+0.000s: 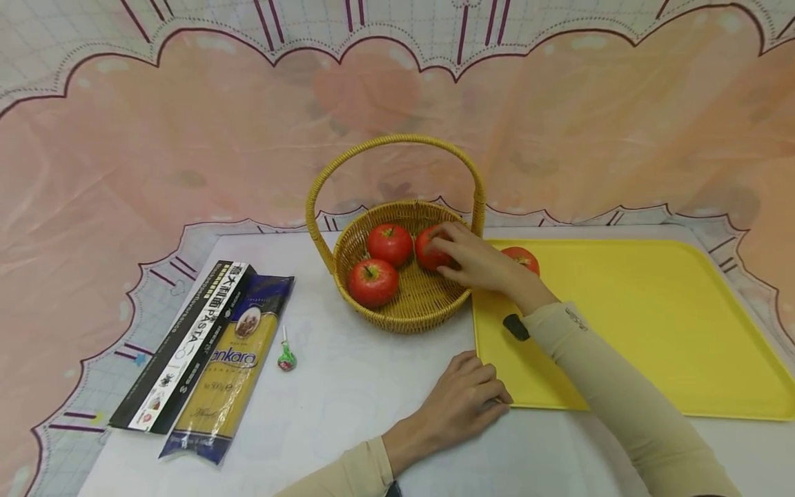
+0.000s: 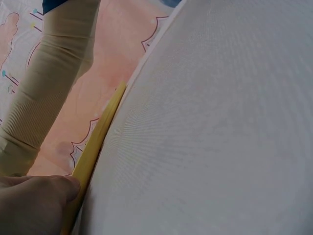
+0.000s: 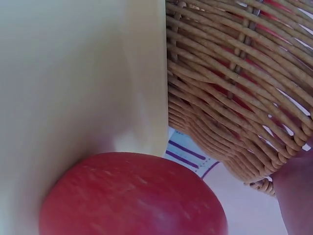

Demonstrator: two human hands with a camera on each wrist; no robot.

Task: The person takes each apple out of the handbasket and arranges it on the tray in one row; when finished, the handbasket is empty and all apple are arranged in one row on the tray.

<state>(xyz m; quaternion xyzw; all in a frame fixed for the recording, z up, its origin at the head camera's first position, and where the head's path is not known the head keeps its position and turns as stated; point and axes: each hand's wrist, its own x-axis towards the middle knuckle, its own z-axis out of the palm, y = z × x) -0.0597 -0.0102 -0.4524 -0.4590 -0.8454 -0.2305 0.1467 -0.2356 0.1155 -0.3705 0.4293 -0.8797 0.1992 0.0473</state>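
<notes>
My right hand (image 1: 475, 259) reaches over the rim of a wicker basket (image 1: 413, 321), its fingers around a red apple (image 1: 428, 247) inside. Two more apples, one at the back (image 1: 390, 244) and one in front (image 1: 373, 283), lie to its left in the basket. Down at the near left corner of a yellow tray (image 1: 646, 331), my left hand (image 1: 456, 404) holds the rim between thumb and fingers. The left wrist view shows the thumb (image 2: 49, 196) against that rim. Another apple (image 3: 132, 196) sits on the tray beside the basket, partly behind my right wrist in the head view.
A black-and-white pasta box (image 1: 186, 345) lies at the left, with a pack of spaghetti (image 1: 230, 373) partly over it. Right of the pack is a green-wrapped lollipop (image 1: 286, 359). The basket's tall handle (image 1: 397, 139) arches above it. A patterned cloth hangs behind the white table.
</notes>
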